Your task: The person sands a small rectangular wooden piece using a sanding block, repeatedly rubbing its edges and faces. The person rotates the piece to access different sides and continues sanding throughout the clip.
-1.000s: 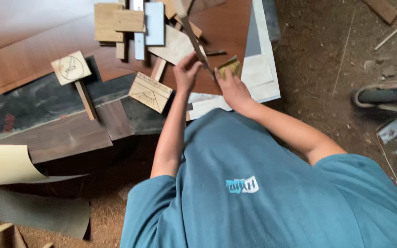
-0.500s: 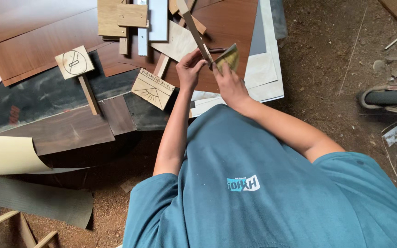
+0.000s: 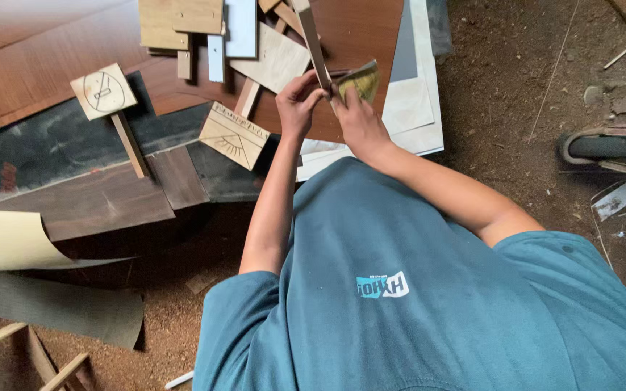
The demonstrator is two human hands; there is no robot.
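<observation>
My left hand (image 3: 297, 101) grips the near end of a narrow wooden strip (image 3: 310, 36) that slants away toward the top of the view. Pressed against the strip's right side is a folded yellowish piece of sandpaper (image 3: 361, 78), held by my right hand (image 3: 356, 122). Both hands meet above a reddish-brown board (image 3: 356, 29). My forearms reach out over my teal shirt.
Wood offcuts lie around: a square piece with a drawn circle on a stick (image 3: 103, 90), a pale marked wedge (image 3: 233, 134), light plywood pieces (image 3: 179, 22), and dark boards (image 3: 96, 199). White sheets (image 3: 414, 108) sit at the right. Sawdust-covered ground and a wheel (image 3: 606, 145) are further right.
The sandpaper in my right hand has shifted slightly up along the strip, and my hands sit a little higher and closer together. The strip stays in my left hand.
</observation>
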